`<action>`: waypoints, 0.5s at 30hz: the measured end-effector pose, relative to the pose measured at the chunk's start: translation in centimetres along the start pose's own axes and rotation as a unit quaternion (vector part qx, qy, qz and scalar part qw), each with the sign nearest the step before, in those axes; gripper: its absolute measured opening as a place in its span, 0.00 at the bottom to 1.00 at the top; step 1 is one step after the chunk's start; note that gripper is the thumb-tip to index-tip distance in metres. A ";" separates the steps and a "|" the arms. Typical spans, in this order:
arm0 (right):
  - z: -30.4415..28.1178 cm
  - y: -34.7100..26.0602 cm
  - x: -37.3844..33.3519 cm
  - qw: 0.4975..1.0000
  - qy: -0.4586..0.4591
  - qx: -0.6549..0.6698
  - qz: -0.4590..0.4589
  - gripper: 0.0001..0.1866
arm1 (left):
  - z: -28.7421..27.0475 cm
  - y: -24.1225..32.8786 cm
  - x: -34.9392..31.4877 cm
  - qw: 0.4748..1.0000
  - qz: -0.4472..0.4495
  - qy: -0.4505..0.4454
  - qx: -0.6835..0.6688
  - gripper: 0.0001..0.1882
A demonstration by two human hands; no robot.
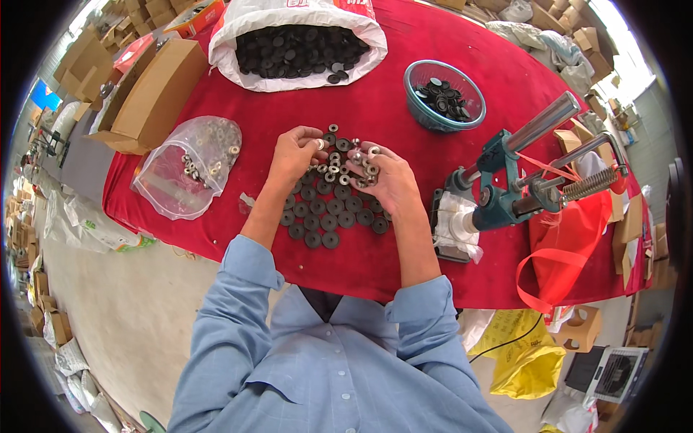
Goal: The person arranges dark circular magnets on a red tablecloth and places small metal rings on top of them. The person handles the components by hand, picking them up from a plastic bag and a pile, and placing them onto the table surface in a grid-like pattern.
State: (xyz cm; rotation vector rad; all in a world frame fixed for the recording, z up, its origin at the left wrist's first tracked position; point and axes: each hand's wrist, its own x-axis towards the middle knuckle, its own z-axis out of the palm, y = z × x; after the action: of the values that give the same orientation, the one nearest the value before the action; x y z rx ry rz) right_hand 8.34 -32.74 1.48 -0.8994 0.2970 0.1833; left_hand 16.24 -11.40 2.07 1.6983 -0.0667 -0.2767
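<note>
fingers of the left hand (293, 153) pinched a small ring (320, 144) at their tips; the right hand (393, 179) cradled metal rings (372, 170) against loosely spread fingers. black discs (335, 207) lay between the forearms (415, 242).

A lever press (498, 195) and cardboard boxes (160, 94) show a workshop

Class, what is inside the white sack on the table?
Inside the white sack, many black discs show at its mouth; anything deeper lies covered by them and cannot be seen.
</note>
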 end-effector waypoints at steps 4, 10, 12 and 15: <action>-1.0 -0.1 -1.3 0.999 0.015 -0.023 -0.019 0.27 | -1.3 -1.0 -0.4 0.996 0.030 0.006 0.086 0.14; -1.9 -0.7 -3.2 0.997 0.047 -0.025 -0.060 0.32 | -1.8 -2.1 -1.0 0.957 0.137 0.044 0.251 0.12; -1.8 -1.0 -3.6 0.995 0.056 -0.033 -0.071 0.33 | -1.2 -1.9 -1.6 0.935 0.191 0.030 0.297 0.13; -1.5 -1.2 -3.7 0.993 0.058 -0.041 -0.090 0.32 | 0.3 -2.1 -2.6 0.912 0.245 -0.031 0.326 0.17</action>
State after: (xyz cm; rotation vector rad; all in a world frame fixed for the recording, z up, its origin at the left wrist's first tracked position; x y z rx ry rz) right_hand 4.89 -34.78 2.69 -1.0145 0.3153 -0.0235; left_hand 13.43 -10.89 0.32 2.2585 -0.6898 0.0907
